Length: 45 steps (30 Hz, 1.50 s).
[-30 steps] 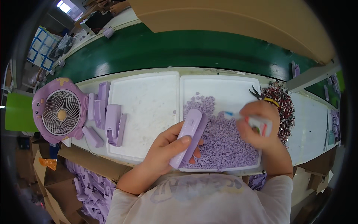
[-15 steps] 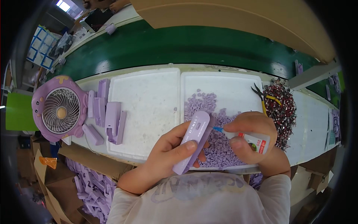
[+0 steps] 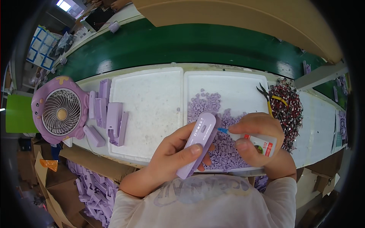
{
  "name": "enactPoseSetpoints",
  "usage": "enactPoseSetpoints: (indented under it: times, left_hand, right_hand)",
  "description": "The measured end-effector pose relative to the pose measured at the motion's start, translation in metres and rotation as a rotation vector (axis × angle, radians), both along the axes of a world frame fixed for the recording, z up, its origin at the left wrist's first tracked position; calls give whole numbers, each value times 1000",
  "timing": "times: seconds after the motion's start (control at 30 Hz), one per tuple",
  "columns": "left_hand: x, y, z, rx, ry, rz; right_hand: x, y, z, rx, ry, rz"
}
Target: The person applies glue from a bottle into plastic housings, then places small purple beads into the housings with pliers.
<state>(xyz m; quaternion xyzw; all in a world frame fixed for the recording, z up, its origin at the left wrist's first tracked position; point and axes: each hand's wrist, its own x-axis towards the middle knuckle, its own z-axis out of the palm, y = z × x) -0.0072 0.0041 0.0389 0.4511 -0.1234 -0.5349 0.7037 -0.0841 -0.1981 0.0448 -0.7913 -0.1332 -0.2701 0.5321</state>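
My left hand (image 3: 176,152) is wrapped round a long purple plastic casing (image 3: 199,138), its thumb pressed on the printed face. The casing is tilted, its rounded end up and away from me. In my right hand (image 3: 258,133) is a small white glue bottle (image 3: 266,144) with a red and green label, lying nearly on its side. Its blue nozzle tip (image 3: 223,130) points left, close to the edge of the casing; whether it touches I cannot tell. Below both hands a heap of tiny purple plastic parts (image 3: 228,155) lies in a white foam tray (image 3: 235,81).
Yellow-handled pliers (image 3: 270,102) lie on the tray's right rim, beside a pile of red and dark wired pieces (image 3: 287,110). At left are another white tray (image 3: 148,102), several purple casings (image 3: 115,121) and a purple fan (image 3: 61,110). A green belt (image 3: 213,45) runs behind; a box of purple parts (image 3: 93,193) is lower left.
The casing's upper end has turned slightly, showing more of its printed face. My right hand keeps the bottle almost where it was, with the nozzle still by the casing's edge.
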Motion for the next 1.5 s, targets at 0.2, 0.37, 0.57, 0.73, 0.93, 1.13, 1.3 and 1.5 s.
enactPoseSetpoints:
  times: [0.2, 0.37, 0.57, 0.73, 0.93, 1.13, 1.3, 1.5]
  left_hand:
    - [0, 0, 0, -5, 6, -1]
    - [0, 0, 0, -7, 8, -6]
    - [0, 0, 0, -11, 7, -8]
    - [-1, 0, 1, -8, 5, -5]
    - [0, 0, 0, -11, 1, -11]
    - [-1, 1, 0, -9, 2, -5]
    - [-1, 0, -1, -8, -4, -9]
    - [-1, 1, -2, -10, -1, 34]
  right_hand:
    - [-1, 1, 0, 14, 20, -17]
    - [3, -3, -3, -41, -35, 16]
    - [1, -3, -1, -39, -49, 23]
    - [2, -2, -1, -36, -37, 49]
    - [2, -2, -1, -42, -30, 51]
    - [0, 2, -2, -2, -10, 30]
    - [0, 2, -2, -3, -6, 23]
    - [5, -18, 0, -155, -203, -61]
